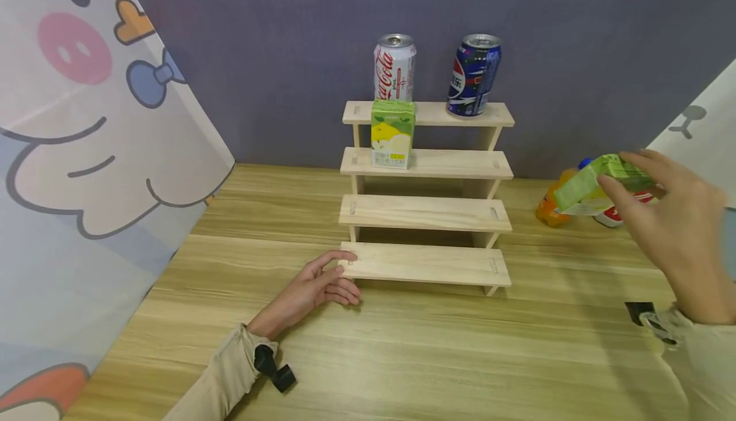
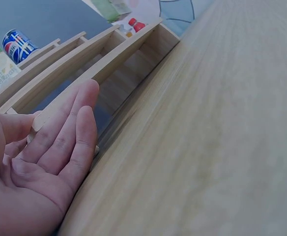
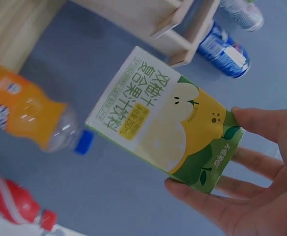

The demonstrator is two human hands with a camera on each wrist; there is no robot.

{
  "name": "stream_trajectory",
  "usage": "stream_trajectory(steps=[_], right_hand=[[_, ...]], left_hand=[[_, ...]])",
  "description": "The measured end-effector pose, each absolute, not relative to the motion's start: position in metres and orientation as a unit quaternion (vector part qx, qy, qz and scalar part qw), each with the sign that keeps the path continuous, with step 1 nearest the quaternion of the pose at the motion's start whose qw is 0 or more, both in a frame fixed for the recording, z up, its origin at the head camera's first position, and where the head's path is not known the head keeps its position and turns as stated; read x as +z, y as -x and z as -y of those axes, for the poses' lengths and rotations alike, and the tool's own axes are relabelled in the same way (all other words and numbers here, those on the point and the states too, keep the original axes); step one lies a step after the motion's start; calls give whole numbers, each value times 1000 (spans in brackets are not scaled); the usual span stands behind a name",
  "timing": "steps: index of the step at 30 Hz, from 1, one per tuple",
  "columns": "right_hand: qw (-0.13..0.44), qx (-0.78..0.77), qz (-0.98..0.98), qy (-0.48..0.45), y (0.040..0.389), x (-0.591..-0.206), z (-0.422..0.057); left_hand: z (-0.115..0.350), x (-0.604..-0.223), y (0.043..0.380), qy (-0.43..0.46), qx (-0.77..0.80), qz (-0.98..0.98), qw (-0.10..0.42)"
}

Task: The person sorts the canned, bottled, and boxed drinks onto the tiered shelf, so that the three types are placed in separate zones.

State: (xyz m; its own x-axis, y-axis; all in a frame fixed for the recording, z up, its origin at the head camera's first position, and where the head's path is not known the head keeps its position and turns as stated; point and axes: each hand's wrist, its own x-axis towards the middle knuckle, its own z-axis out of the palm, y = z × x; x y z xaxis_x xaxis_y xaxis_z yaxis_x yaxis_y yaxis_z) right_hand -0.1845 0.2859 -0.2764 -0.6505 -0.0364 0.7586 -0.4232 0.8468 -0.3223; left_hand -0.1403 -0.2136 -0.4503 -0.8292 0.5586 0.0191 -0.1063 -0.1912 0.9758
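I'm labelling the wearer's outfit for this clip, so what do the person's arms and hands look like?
Both arms are in beige long sleeves, wrinkled around the cuffs. The left hand and right hand have no gloves. A black strap with a dangling end shows at the left cuff; a black piece sticks out at the right one.

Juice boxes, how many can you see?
2: the standing juice box is on the second shelf from the top; the held juice box is in the right grip. More could be hidden.
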Motion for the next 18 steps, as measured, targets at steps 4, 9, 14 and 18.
stream_trajectory(steps=[4, 9, 14, 18], right_hand=[[401, 267, 867, -126, 186, -267, -270], [421, 260, 859, -132, 187, -255, -254], [417, 292, 850, -132, 190, -242, -239], [408, 304, 851, -134, 194, -234, -225]], left_hand=[[213, -451, 139, -186, 747, -599, 221], [211, -452, 138, -184, 746, -598, 228], [209, -452, 141, -186, 745, -599, 225], [211, -451, 141, -186, 747, -601, 215]])
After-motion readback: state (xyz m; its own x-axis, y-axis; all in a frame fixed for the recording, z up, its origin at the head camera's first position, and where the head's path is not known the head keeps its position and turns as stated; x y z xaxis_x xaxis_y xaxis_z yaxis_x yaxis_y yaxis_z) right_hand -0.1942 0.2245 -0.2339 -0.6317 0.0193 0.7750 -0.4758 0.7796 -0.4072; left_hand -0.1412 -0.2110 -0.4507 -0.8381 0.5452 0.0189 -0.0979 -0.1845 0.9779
